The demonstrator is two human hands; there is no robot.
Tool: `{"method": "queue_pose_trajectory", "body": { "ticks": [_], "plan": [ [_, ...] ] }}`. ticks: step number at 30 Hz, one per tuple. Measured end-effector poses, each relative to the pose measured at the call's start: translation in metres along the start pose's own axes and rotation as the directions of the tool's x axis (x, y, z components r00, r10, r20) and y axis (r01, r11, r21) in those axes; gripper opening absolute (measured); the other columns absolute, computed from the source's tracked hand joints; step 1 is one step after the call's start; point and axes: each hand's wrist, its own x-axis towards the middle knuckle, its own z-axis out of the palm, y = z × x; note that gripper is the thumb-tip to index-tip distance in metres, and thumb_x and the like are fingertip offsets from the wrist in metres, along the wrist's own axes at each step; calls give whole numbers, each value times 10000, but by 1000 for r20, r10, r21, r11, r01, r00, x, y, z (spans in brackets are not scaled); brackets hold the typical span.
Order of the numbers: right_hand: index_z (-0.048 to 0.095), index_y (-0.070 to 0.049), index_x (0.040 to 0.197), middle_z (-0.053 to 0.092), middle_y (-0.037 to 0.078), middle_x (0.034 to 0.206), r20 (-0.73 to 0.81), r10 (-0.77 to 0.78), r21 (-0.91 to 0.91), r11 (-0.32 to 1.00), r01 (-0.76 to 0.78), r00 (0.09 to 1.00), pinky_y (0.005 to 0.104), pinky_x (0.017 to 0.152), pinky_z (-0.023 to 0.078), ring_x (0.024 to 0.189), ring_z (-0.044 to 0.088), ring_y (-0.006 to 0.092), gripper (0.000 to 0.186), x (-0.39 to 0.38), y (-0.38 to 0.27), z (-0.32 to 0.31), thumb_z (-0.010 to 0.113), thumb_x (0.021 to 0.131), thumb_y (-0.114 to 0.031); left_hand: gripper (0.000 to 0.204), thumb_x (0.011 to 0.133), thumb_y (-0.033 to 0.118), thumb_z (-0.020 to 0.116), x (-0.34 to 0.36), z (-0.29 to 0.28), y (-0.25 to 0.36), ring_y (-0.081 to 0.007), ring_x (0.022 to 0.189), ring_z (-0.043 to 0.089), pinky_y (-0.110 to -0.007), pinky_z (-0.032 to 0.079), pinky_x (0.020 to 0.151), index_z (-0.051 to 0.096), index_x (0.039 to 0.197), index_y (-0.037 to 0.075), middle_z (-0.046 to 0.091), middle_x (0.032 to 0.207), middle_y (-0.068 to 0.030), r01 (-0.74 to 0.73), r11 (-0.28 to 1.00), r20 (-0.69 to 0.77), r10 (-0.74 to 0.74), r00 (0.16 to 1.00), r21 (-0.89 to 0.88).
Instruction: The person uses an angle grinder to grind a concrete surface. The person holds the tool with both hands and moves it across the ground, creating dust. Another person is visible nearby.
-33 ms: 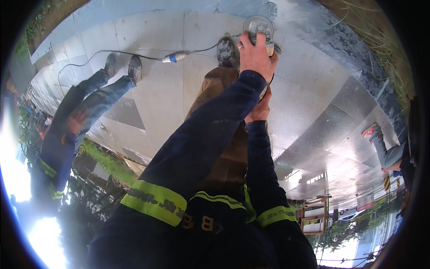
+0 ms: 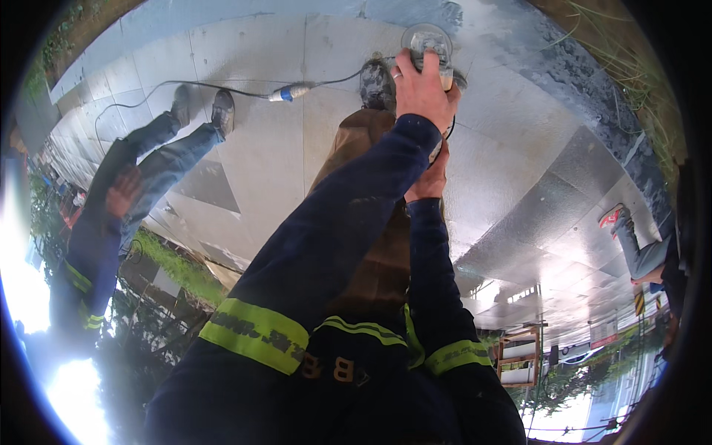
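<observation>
Both my hands grip an angle grinder (image 2: 431,41), its grey, dust-covered head pointing away from me over the pale paving. A round, see-through disc shape rings the head. My left hand (image 2: 425,90), wearing a ring, wraps over the front of the body from above. Closer to me, my right hand (image 2: 432,176) closes round the rear of the tool, partly hidden by my left sleeve. A dark boot (image 2: 377,85) stands just left of the grinder. Beneath my arms shows a brown trouser leg (image 2: 348,144).
A dark cord (image 2: 182,83) with a blue-and-white connector (image 2: 290,93) crosses the paving on the left. A co-worker in jeans (image 2: 167,159) stands there, one hand (image 2: 124,191) lowered. At far right is another person's red shoe (image 2: 611,215). Grass (image 2: 630,81) borders the wet, grey edge strip (image 2: 549,67).
The grinder's head has shifted very slightly away from me. The co-worker's hand at the left has moved a little. My grip stays the same.
</observation>
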Motion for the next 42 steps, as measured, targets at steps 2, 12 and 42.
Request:
{"method": "queue_pose_trajectory", "body": {
  "ticks": [2, 12, 42],
  "plan": [
    [273, -181, 1463, 667, 233, 1116, -11, -65, 4, 998, 65, 998, 452, 852, 530, 1071, 638, 413, 914, 1, 2, 13, 788, 753, -437, 626, 675, 173, 798, 5, -6, -12, -501, 1077, 467, -521, 464, 904, 502, 1217, 73, 381, 1231, -271, 42, 999, 14, -42, 999, 1],
    [293, -192, 1455, 687, 226, 1058, 6, 41, 38, 998, -41, 999, 454, 834, 541, 1032, 655, 411, 889, 2, -8, 40, 804, 754, -387, 627, 678, 175, 801, 18, -15, -36, -481, 1088, 480, -519, 457, 909, 491, 1213, 77, 371, 1269, -256, 35, 999, -7, -35, 999, 8],
    [289, -202, 1461, 692, 211, 1040, 37, 155, 26, 987, -156, 987, 441, 819, 544, 1009, 669, 408, 903, -54, -31, 30, 813, 745, -373, 625, 697, 172, 797, -21, -53, -34, -487, 1111, 459, -513, 442, 921, 487, 1232, 86, 366, 1274, -269, 30, 999, 36, -29, 999, -21]
  ]
}}
